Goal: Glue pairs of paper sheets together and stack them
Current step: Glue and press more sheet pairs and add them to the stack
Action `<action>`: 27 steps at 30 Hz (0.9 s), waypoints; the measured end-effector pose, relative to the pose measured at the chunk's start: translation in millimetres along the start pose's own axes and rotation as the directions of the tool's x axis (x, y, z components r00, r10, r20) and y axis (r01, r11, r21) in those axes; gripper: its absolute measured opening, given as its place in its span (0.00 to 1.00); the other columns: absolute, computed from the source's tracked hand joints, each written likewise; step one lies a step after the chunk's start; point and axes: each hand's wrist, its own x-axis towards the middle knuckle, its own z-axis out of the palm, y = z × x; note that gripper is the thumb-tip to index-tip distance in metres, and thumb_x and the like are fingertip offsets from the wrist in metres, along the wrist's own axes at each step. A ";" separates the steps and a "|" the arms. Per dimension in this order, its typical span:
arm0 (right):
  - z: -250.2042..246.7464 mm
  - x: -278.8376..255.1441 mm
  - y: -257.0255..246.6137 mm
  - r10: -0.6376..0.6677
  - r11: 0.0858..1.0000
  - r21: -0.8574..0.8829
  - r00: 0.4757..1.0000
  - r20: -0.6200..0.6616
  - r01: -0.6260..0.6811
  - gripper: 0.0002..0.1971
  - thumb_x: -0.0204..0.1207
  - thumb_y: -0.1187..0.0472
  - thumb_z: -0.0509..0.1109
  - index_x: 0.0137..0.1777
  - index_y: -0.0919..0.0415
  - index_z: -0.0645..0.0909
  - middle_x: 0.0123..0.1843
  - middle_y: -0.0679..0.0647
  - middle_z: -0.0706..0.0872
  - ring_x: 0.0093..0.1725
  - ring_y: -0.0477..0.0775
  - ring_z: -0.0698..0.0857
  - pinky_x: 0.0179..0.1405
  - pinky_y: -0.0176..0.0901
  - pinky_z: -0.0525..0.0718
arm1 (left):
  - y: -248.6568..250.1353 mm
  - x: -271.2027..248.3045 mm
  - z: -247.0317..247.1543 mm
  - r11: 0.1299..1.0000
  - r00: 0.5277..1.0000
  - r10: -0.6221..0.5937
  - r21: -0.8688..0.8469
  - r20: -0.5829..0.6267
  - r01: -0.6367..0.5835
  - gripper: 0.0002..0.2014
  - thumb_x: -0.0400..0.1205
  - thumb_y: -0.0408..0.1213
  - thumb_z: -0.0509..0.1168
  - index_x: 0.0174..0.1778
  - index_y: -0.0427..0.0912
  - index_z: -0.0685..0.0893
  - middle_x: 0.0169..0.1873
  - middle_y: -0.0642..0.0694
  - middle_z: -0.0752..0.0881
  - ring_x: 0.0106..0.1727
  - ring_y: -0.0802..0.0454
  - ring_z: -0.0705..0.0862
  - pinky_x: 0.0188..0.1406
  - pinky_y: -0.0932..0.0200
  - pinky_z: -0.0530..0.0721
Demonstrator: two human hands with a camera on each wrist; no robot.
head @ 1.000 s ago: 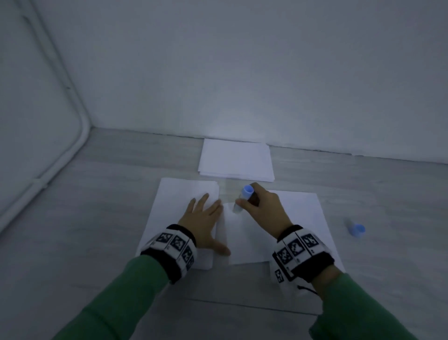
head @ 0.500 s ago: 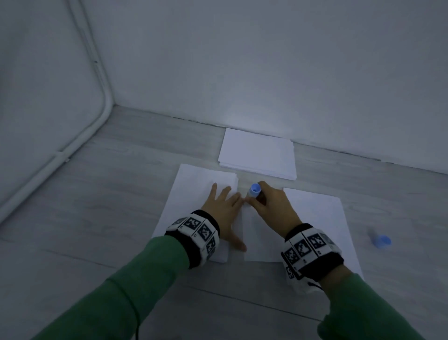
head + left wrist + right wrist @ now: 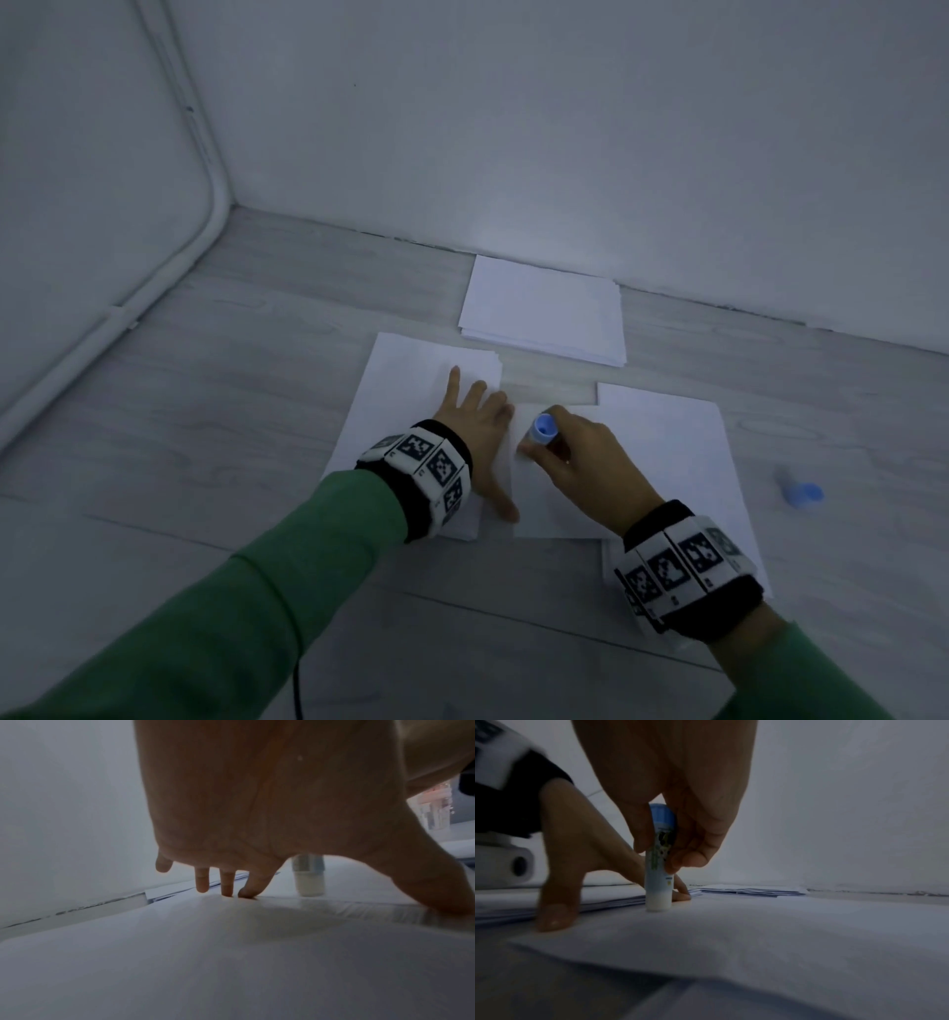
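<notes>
Fingers [image 3: 641,833] pinch cylindrical glue stick [image 3: 659,866] on smooth paper sheet [image 3: 757,933].

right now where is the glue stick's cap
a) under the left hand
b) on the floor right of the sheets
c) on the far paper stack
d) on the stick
b: the blue cap lies on the floor right of the sheets, while the right hand holds the glue stick upright on the sheet.

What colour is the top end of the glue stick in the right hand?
Light blue. The glue stick in the right hand shows it best in the right wrist view.
</notes>
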 end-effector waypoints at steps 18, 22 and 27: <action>-12.3 -54.3 -1.7 0.001 0.994 0.111 1.000 -0.012 0.001 0.10 0.76 0.59 0.71 0.45 0.68 0.79 0.35 0.59 0.83 0.32 0.50 0.79 0.37 0.40 0.78 | 3.4 -3.5 -5.2 0.999 0.994 -0.022 -0.025 0.103 0.025 0.69 0.58 0.78 0.64 0.81 0.38 0.39 0.82 0.42 0.41 0.81 0.37 0.38 0.70 0.29 0.25; -13.4 -65.1 7.4 0.036 0.998 0.059 0.999 -0.021 -0.035 0.10 0.77 0.59 0.70 0.46 0.67 0.78 0.36 0.59 0.84 0.34 0.55 0.80 0.39 0.47 0.79 | 2.9 -2.1 -4.1 0.999 0.992 -0.023 -0.031 0.124 0.027 0.69 0.58 0.78 0.64 0.81 0.38 0.37 0.82 0.42 0.39 0.81 0.37 0.36 0.70 0.29 0.25; -26.2 -76.8 22.5 0.104 0.994 0.043 0.990 -0.097 -0.101 0.08 0.76 0.61 0.71 0.45 0.67 0.78 0.35 0.60 0.85 0.32 0.55 0.80 0.37 0.43 0.78 | 3.1 -2.1 -4.9 0.999 0.990 -0.020 -0.036 0.140 0.025 0.69 0.58 0.78 0.64 0.81 0.38 0.37 0.82 0.42 0.39 0.81 0.37 0.35 0.69 0.29 0.24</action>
